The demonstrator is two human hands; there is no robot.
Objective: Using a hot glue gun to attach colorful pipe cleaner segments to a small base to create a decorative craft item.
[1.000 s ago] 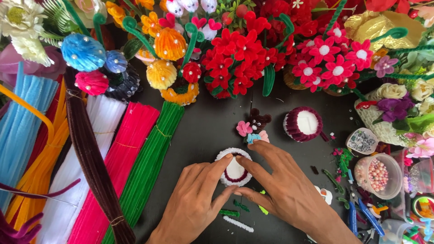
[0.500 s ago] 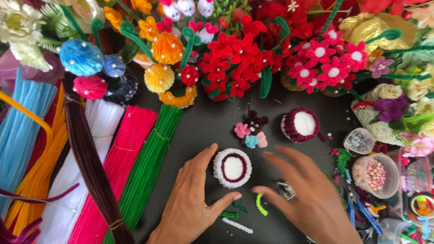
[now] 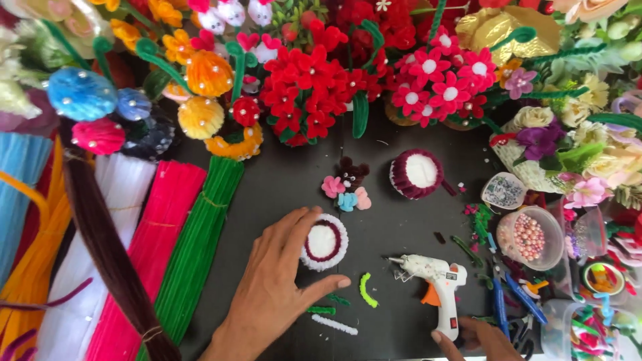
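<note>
**Now: glue gun being taken up beside the fuzzy disc**

Left hand (image 3: 281, 294) lies spread and released on the dark desk (image 3: 294, 187), fingers curved around the round white chenille disc with a maroon ring (image 3: 324, 242), thumb just below it. Right hand (image 3: 476, 337) sits at the lower edge, fingers touching the handle of the white hot-glue gun with an orange trigger (image 3: 435, 281); whether it is gripping, I cannot tell. Nozzle points left, toward the disc. A short lime-green pipe-cleaner curl (image 3: 365, 290) lies between them.

Judgement: brace the disc flat, keep fingertips off the nozzle path, use little glue.
</note>
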